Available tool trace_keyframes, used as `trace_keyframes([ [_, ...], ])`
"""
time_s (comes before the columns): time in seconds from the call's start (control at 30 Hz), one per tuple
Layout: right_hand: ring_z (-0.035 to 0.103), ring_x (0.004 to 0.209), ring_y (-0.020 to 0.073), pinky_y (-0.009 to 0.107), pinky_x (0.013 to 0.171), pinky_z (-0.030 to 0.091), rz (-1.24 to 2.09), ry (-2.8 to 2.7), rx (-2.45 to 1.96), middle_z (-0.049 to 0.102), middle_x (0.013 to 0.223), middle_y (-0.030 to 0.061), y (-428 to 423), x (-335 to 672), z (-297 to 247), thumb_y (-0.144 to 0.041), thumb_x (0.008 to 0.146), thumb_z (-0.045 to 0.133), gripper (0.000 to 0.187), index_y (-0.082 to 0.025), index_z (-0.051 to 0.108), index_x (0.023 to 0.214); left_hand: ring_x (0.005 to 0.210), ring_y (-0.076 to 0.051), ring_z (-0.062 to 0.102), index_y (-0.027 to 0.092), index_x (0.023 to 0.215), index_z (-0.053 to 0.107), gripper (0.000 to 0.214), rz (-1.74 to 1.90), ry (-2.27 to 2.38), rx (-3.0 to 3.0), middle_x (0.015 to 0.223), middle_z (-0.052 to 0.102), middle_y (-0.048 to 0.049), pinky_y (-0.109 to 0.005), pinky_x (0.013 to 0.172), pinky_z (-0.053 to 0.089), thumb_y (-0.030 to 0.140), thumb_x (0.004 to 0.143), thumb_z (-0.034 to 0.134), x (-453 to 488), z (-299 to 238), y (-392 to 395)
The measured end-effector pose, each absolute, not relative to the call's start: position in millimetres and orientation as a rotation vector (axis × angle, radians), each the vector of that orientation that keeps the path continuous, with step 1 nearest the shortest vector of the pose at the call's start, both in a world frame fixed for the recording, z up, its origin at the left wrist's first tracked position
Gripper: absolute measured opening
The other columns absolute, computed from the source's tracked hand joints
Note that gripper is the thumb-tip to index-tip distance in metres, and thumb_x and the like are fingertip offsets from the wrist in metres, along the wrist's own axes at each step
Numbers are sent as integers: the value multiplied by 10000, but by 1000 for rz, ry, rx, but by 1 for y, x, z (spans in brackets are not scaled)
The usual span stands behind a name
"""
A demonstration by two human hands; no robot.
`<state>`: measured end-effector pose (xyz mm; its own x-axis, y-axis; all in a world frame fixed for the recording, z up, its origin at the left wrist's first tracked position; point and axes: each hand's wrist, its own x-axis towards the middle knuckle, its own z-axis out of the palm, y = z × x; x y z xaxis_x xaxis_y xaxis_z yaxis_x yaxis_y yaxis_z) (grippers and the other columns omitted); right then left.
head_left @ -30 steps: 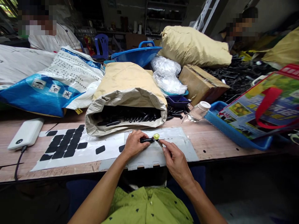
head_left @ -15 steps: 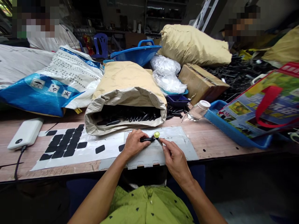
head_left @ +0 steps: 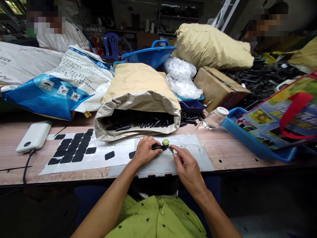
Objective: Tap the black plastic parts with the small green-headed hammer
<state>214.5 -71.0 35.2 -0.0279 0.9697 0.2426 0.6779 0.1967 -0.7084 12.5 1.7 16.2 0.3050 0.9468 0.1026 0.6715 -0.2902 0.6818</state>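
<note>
My left hand [head_left: 145, 151] is closed around a short black rod-shaped part [head_left: 158, 147], held low over a grey board [head_left: 158, 168]. By the rod's right end is a small round yellow-green piece [head_left: 165, 142]; whether it is joined to the rod I cannot tell. Pinched in my right hand [head_left: 186, 162] is a slim metal tool [head_left: 171, 149], its tip close to the round piece and the rod's end. Just beyond my hands lies an open paper sack [head_left: 138, 82] with many black rod-shaped parts [head_left: 148, 122] inside.
On the left are a sheet with black rounded squares [head_left: 74, 147], a white power bank [head_left: 34, 136] with a cable, and a blue-white bag [head_left: 49, 96]. A clear bottle [head_left: 213, 118], a blue tray [head_left: 257, 142] and a cardboard box [head_left: 218, 87] stand right. Two people sit across.
The view has shifted slightly, so the scene sits a little further right. Both hands keep their holds; the metal tool's angle at the round piece has changed slightly.
</note>
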Motion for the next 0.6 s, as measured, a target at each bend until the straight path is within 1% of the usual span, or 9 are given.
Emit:
trace_keyframes([
  [0.13, 635, 956, 191, 315, 853, 478, 300, -1697, -1723, 691, 1059, 58, -54, 247, 33, -279, 987, 487, 361, -259, 685, 1289, 947, -231, 550, 270, 947, 765, 156, 672, 1454, 2064, 899, 680, -2, -364, 839, 387, 292, 793, 771, 13, 18, 1],
  [0.2, 614, 934, 199, 315, 809, 444, 141, -1672, -1864, 683, 1027, 55, -44, 264, 27, -266, 963, 517, 352, -268, 707, 1259, 938, -232, 550, 271, 948, 762, 163, 660, 1456, 2069, 893, 675, -3, -371, 842, 388, 282, 786, 765, 13, 18, 1],
  [0.3, 569, 900, 206, 318, 782, 392, -36, -1701, -1992, 654, 951, 59, -34, 283, 15, -242, 944, 535, 342, -249, 726, 1227, 938, -236, 552, 273, 942, 756, 171, 662, 1457, 2070, 896, 676, -4, -376, 846, 391, 267, 771, 758, 13, 16, 0],
  [0.47, 491, 852, 196, 318, 746, 311, -247, -1726, -2050, 611, 920, 55, -29, 284, 2, -244, 950, 554, 320, -257, 726, 1219, 943, -238, 551, 275, 947, 757, 194, 669, 1448, 2069, 896, 676, -4, -380, 851, 396, 235, 758, 744, 12, 15, 0],
  [0.6, 461, 850, 193, 320, 728, 271, -345, -1728, -2066, 593, 928, 54, -32, 278, 0, -243, 949, 568, 319, -269, 709, 1235, 946, -238, 552, 274, 947, 763, 188, 670, 1445, 2062, 894, 677, -6, -380, 852, 402, 232, 765, 748, 12, 14, 2],
])
